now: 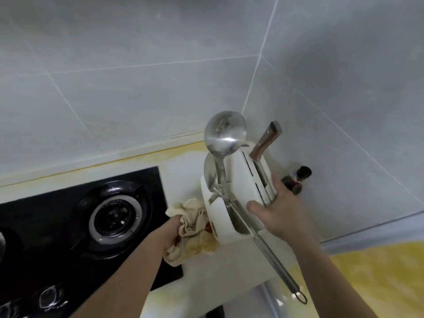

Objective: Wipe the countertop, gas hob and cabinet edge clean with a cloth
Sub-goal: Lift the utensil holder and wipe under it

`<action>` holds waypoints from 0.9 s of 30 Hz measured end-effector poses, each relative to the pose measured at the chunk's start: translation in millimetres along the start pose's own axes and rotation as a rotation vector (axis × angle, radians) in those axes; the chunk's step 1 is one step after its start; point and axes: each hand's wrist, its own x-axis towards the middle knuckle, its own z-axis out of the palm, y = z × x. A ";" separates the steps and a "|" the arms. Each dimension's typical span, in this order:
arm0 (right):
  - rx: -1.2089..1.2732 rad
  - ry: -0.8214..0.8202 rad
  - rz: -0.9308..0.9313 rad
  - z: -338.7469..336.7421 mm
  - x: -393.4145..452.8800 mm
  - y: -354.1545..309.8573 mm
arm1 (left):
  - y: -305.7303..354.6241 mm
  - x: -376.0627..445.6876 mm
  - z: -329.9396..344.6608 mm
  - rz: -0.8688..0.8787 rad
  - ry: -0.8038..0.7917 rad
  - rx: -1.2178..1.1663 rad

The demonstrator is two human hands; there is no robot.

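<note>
nearest: two bare forearms reach in from the bottom edge. left hand point(173, 228) has fingers curled into a bunched cream cloth point(192, 228), gripping it tight; cloth sits on the pale counter point(206, 271) just right of the black hob point(68, 226), its lower fold overlapping the hob's right edge, w/ yellow-brown stains on the lower part. something small & red shows btwn cloth and rack, can't tell what.

right hand point(278, 210) holds a white rack point(238, 193) by its right side: thumb pressed across the front face, fingers wrapped round the far edge, mostly hidden. rack is tilted, leaning back toward the wall; whether its base touches the counter can't be told, cloth is pushed up against its lower left.

in the rack: a steel ladle point(223, 134) w/ bowl up, a 2nd spoon bowl point(210, 171) just below it, a knife point(266, 142) w/ brown wood handle in a top slot. a long wire handle point(277, 265) w/ a loop end sticks out of the rack toward the viewer, past the counter edge.

hob burner point(114, 214) w/ silver ring is left of the cloth.

further: dark bottle point(298, 180) in the corner behind the right hand. yellowish staining on the counter along the wall base behind the hob & rack. grey tiled walls point(137, 88) meet in the corner.
</note>
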 end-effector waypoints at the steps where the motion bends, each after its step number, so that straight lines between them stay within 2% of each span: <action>1: -0.038 0.021 -0.012 1.0 -4.6 5.6 | 0.7 0.6 -8.4 0.022 0.010 -0.001; 4: -0.155 0.078 -0.020 -0.2 -27.8 18.3 | 12.6 -2.2 -25.3 0.133 0.040 -0.083; 8: -0.173 0.099 0.025 0.9 -65.3 50.3 | 27.0 -0.5 -34.8 0.255 0.080 -0.174; 10: -0.203 0.118 0.041 2.3 -82.3 63.3 | 30.7 -2.3 -32.4 0.254 0.086 -0.160; 18: -0.247 0.142 0.185 10.3 -104.8 100.1 | 9.5 -2.0 15.5 0.225 -0.106 0.047; 27: -0.280 0.286 0.297 14.4 -102.3 134.6 | -25.0 -11.8 81.9 0.157 -0.270 0.198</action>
